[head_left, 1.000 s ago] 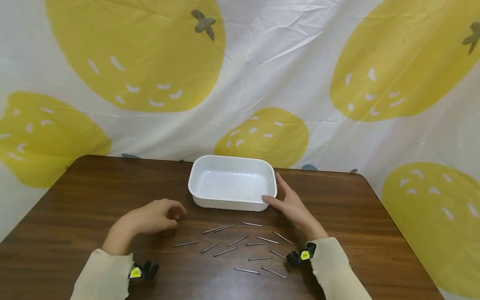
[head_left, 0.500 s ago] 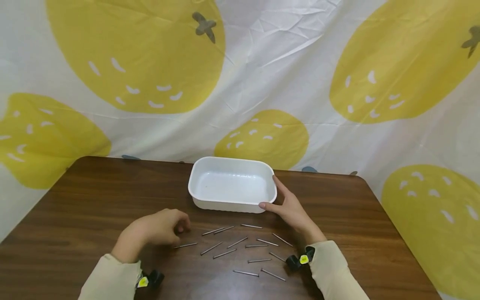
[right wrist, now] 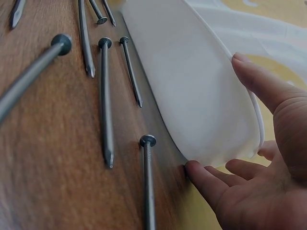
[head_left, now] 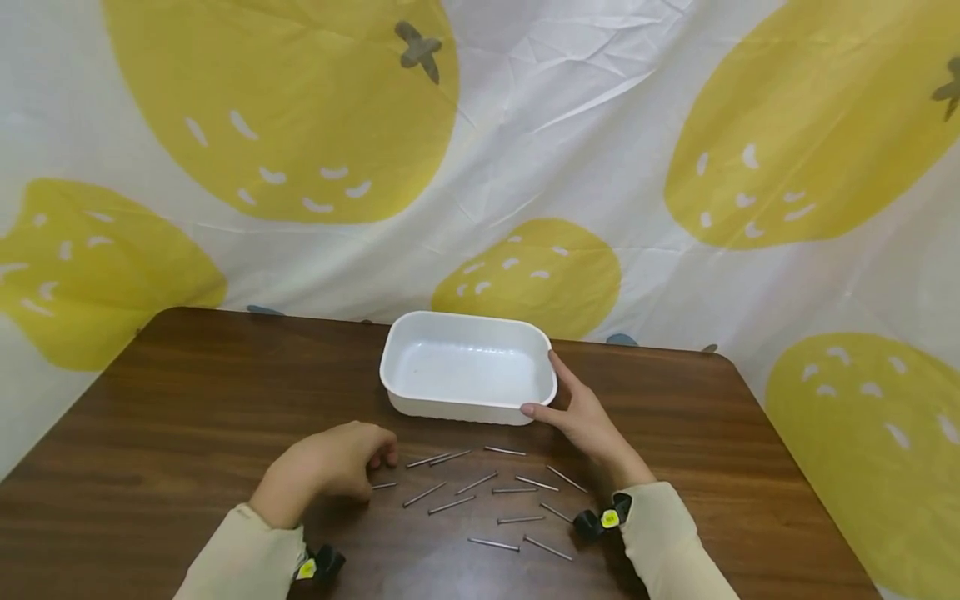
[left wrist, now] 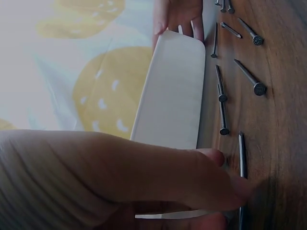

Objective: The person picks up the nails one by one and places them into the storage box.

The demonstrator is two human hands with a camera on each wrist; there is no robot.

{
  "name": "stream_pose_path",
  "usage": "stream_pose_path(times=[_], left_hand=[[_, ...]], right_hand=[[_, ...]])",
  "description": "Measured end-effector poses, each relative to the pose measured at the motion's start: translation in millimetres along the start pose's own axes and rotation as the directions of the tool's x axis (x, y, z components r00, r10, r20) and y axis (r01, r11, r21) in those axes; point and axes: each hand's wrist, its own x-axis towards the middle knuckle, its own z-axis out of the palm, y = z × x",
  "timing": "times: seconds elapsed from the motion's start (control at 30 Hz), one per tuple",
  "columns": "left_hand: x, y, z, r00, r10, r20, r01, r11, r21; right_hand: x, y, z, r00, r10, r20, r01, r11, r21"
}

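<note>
My left hand (head_left: 333,462) hovers at the leftmost nail (head_left: 385,485), its fingers bent and spread apart with nothing held. In the left wrist view the thumb (left wrist: 218,184) covers part of that nail (left wrist: 242,153); whether it touches is unclear. A white rectangular plastic container (head_left: 457,408) stands towards the back of the table. My right hand (head_left: 588,421) grips its right end, thumb on the rim. In the right wrist view the other fingers (right wrist: 208,184) support the outside of the container (right wrist: 192,81).
Several loose steel nails (head_left: 452,505) lie scattered at different angles on the brown wooden table (head_left: 225,375), in front of the container. Behind the table hangs a white cloth (head_left: 495,167) printed with yellow fruit. Small black wrist cameras (head_left: 588,525) sit at both sleeves.
My left hand has moved right and down over the leftmost nail, hiding part of it. The right hand stays on the container, which has barely shifted.
</note>
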Motion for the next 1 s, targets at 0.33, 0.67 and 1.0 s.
stream_pose_path(times=[0.33, 0.67, 1.0], left_hand=[[2.2, 6.7, 8.3, 0.999, -0.010, -0.041, 0.013, 0.996, 0.086], [4.8, 11.5, 11.9, 0.999, -0.001, -0.051, 0.008, 0.992, 0.129], [9.1, 13.8, 17.2, 0.994, 0.019, -0.107, 0.001, 0.983, 0.183]], right_hand=[[0.6, -0.4, 1.6, 1.000, 0.007, 0.000, -0.007, 1.000, 0.012], [-0.8, -0.3, 1.0, 1.000, 0.014, -0.006, -0.014, 1.000, 0.011], [-0.6, 1.8, 2.2, 1.000, 0.005, -0.012, -0.005, 1.000, 0.022]])
